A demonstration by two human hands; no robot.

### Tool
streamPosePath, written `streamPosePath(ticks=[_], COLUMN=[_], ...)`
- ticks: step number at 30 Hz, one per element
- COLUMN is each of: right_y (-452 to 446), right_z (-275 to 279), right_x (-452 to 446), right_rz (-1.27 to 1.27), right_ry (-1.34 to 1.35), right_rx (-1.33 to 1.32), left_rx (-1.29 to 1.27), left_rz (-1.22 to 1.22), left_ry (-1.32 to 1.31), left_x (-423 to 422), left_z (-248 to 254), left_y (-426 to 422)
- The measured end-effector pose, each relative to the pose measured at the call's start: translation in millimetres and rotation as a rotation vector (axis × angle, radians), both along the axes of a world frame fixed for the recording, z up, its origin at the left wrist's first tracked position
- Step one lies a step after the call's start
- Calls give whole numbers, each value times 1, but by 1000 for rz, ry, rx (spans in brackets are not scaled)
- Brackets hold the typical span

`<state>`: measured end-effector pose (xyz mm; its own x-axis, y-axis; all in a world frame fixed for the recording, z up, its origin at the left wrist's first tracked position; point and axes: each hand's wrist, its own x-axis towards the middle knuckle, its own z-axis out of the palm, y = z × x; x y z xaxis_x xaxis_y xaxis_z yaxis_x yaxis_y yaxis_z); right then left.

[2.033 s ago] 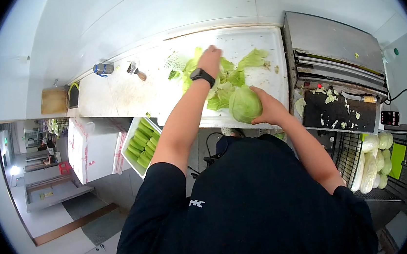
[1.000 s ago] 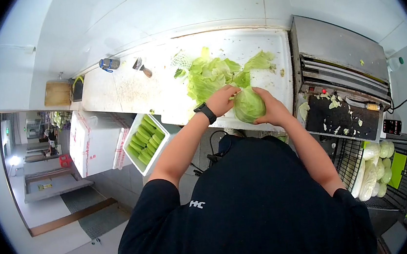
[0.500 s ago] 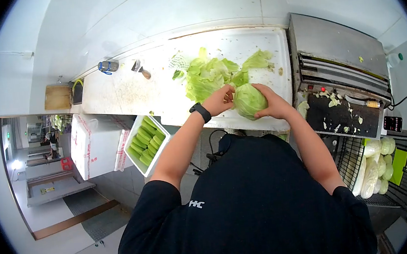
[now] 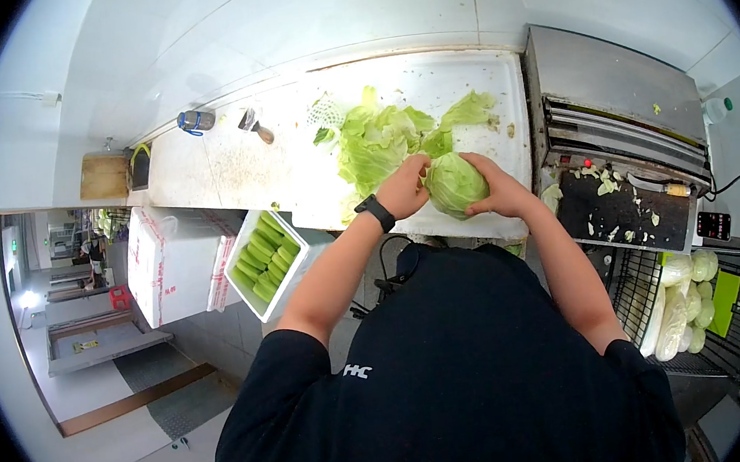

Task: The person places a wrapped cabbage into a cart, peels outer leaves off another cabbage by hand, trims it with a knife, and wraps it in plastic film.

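A round green cabbage (image 4: 457, 187) is held over the front part of a white tray (image 4: 506, 93). My right hand (image 4: 501, 190) is wrapped round its right side. At its left side my left hand (image 4: 405, 188), with a black watch on the wrist, has its fingers curled in a pinch against the cabbage; whether a leaf is between them is too small to tell. Loose cabbage leaves (image 4: 375, 141) are heaped in the tray just beyond my left hand, and another leaf (image 4: 468, 109) lies farther right.
On the counter (image 4: 195, 172) are a scraper (image 4: 258, 128) and a bottle (image 4: 196, 120). A white box of green vegetables (image 4: 264, 257) stands in front. To the right are a metal machine (image 4: 611, 96), a knife (image 4: 658, 186) and a basket of cabbages (image 4: 684, 303).
My left hand has come back from the heap of leaves to the cabbage's left side and closed its fingers there. My right hand has kept hold, and the cabbage has turned slightly.
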<state>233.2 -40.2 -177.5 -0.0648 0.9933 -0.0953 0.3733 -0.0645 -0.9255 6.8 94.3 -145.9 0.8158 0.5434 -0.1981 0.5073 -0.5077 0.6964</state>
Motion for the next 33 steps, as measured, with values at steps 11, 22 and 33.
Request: streamPosePath(ticks=[11,22,33], right_y=[-1,-5,-25], right_z=[3,58,33], right_x=[-4,-60,-41], right_rz=[38,-225,-387], right_ry=[-45,-484,-341], right_rx=[-27,-224,-122], left_rx=[-340,53,-22], left_rz=[49,-3,-93], left_ry=[-27,-85,-180], left_x=[-5,18,24], left_z=[-17,-9,-4], left_y=[10,-2,-2])
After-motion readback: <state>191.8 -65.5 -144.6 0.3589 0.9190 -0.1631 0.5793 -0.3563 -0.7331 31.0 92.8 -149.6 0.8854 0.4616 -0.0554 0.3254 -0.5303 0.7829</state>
